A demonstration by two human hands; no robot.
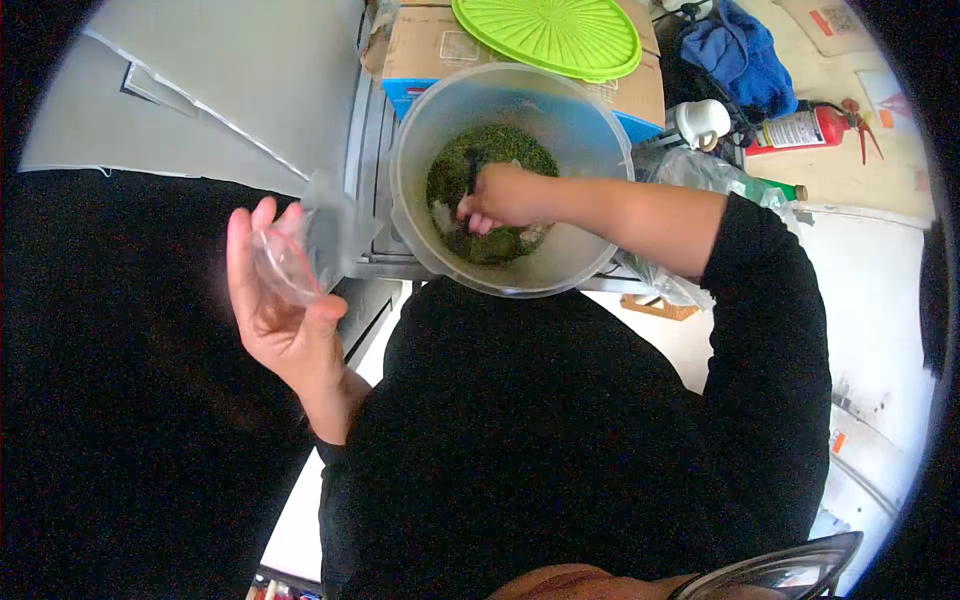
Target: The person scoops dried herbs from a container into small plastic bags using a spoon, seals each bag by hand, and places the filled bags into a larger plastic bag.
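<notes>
Head view first: what is the left hand (290, 335) doing?

It is holding a clear plastic bag (284, 262) with a reddish rim, just left of a translucent tub (585, 130). The thumb is resting at the near edge while the fingers are spreading along the far side, so the bag's mouth is gaping.

And the right hand (510, 195)?

That one is reaching down inside the tub, its fingers curling tightly around a dark handle (474, 170). The lower end is not showing, so I cannot tell which tool it is.

What is lying in there?

Green flakes (450, 160) are covering the bottom, and something pale is showing beside the hand.

And round about?

A bright green lid (550, 35) is lying on a cardboard box (425, 45) just behind the tub. Farther right, a white cup (703, 122) is sitting near a blue cloth (740, 60), and a red fire extinguisher (805, 130) is lying beside them.
</notes>
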